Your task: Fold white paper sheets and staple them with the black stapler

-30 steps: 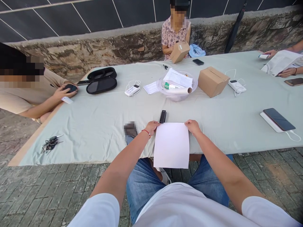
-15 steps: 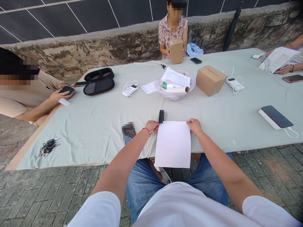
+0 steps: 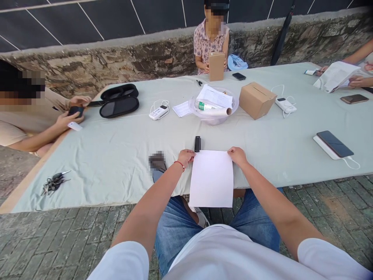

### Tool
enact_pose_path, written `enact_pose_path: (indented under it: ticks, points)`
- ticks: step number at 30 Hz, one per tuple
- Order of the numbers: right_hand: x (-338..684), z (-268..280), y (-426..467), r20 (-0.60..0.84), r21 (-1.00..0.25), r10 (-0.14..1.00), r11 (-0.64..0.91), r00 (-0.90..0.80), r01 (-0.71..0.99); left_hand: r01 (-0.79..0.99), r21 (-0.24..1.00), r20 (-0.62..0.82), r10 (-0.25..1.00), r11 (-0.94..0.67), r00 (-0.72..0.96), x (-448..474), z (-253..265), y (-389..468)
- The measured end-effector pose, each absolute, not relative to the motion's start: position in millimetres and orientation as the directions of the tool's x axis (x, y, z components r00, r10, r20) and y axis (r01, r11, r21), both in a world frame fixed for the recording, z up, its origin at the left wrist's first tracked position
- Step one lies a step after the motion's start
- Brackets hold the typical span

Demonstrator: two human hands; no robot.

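A blank white sheet of paper (image 3: 212,179) lies at the table's front edge, its near end hanging over my lap. My left hand (image 3: 185,157) pinches its far left corner. At the far right corner my right hand (image 3: 237,156) grips the sheet between thumb and fingers. Just beyond the left corner, close to my left fingers, stands a small black stapler-like object (image 3: 197,144); its exact kind is hard to make out. Left of my left hand is a dark item (image 3: 157,161), partly blurred out.
On the pale-green tablecloth (image 3: 122,155) are a plastic bowl (image 3: 214,119) of papers, a cardboard box (image 3: 257,101), a phone on a white power bank (image 3: 334,144), keys (image 3: 54,182) and a black case (image 3: 119,107). Several people sit around; one holds a brown box (image 3: 216,67).
The view has shifted slightly. Both my hands keep their hold on the sheet's far corners. The person at the right has moved their papers and hands a little.
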State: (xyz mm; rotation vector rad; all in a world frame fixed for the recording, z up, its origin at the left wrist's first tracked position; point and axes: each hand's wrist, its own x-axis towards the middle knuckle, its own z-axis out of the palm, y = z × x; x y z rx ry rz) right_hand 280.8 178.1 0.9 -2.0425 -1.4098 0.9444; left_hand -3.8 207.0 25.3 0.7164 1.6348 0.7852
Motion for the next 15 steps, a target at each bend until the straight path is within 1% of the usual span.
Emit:
enact_pose_path:
  ticks: [3, 6, 7, 9, 12, 13, 15]
  points:
    - [282, 13, 182, -0.239, -0.617, 0.947, -0.320, 0.216, 0.719, 0.032, 0.812, -0.565, 0.800, 0.582, -0.202, -3, 22, 207]
    - [269, 32, 194, -0.148, -0.486, 0.973, -0.226, 0.175, 0.844, 0.016, 0.815, -0.564, 0.798, 0.580, -0.212, -4, 19, 208]
    - [261, 39, 201, -0.126, -0.467, 0.984, -0.170, 0.125, 0.867, 0.011, 0.815, -0.565, 0.797, 0.580, -0.214, -4, 18, 208]
    - [238, 49, 215, -0.102, -0.489, 0.994, -0.019, -0.036, 0.872, 0.004, 0.814, -0.567, 0.794, 0.582, -0.218, -3, 17, 209]
    - [194, 56, 240, -0.027, -0.539, 0.952, 0.243, -0.305, 0.806, 0.001, 0.811, -0.570, 0.791, 0.585, -0.221, -2, 17, 209]
    - [179, 56, 248, -0.004, -0.542, 0.930, 0.306, -0.366, 0.783, 0.002, 0.811, -0.570, 0.791, 0.585, -0.220, -1, 18, 208]
    - [152, 54, 262, 0.005, -0.518, 0.898, 0.379, -0.440, 0.767, 0.004, 0.813, -0.569, 0.794, 0.583, -0.213, 0, 19, 207]
